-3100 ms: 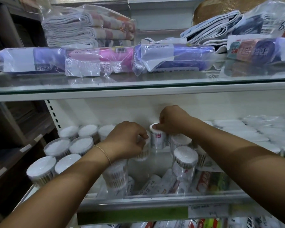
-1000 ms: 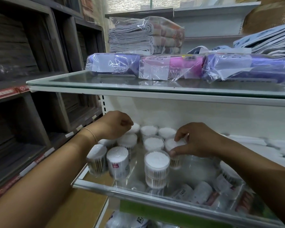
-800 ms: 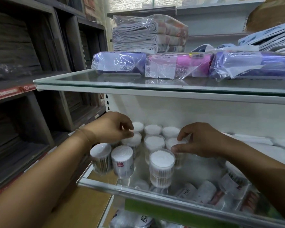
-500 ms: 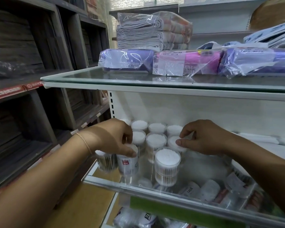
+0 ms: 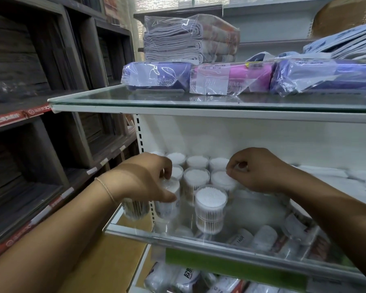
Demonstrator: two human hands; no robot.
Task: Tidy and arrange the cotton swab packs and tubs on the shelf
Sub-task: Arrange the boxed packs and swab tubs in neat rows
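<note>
Several clear round cotton swab tubs with white tops stand in rows at the left end of the glass shelf (image 5: 135,232). My left hand (image 5: 148,180) grips one front-row tub (image 5: 169,205) from above, thumb at its side. Another tub (image 5: 135,209) stands half hidden under my left wrist. One tub (image 5: 210,208) stands alone nearest the shelf's front edge. My right hand (image 5: 256,170) hovers just above the right-hand tubs (image 5: 221,180), fingers curled, with nothing visible in it. Swab packs (image 5: 264,237) lie flat on the shelf's right part.
An upper glass shelf (image 5: 114,100) hangs close overhead, carrying purple and pink wrapped packs (image 5: 230,81) and bagged towels (image 5: 188,39). Dark wooden shelving (image 5: 40,144) stands at the left. Flat white packs (image 5: 325,172) fill the back right. More packs (image 5: 178,278) lie on the shelf below.
My left hand dropped from the back tubs onto a front-row tub and took hold of it. My right hand lifted off the tub it touched and curled up.
</note>
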